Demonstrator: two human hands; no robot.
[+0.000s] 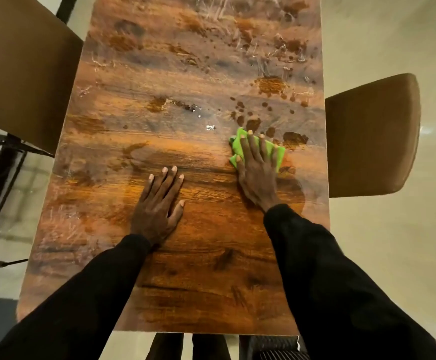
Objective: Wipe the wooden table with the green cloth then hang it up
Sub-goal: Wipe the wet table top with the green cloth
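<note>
- Right hand (257,167) is pressing flat, fingers straight, on the green cloth (276,154) near the bench's (185,281) right edge.
- Left hand (159,206) is resting open, holding nothing, mid-bench.
- Cloth is looking soft, light; pinching a corner suits hanging.

We see the wooden table (190,268) in warm orange-brown with dark streaky grain, marked by dark brown spots (293,139), pale whitish smears (63,229) and one small white fleck (210,127). The cloth (276,153) is bright lime green and our sleeves (328,281) are plain black. The left chair (22,74) and right chair (372,133) are plain tan-brown, and the floor (393,255) is a glossy pale cream.
</note>
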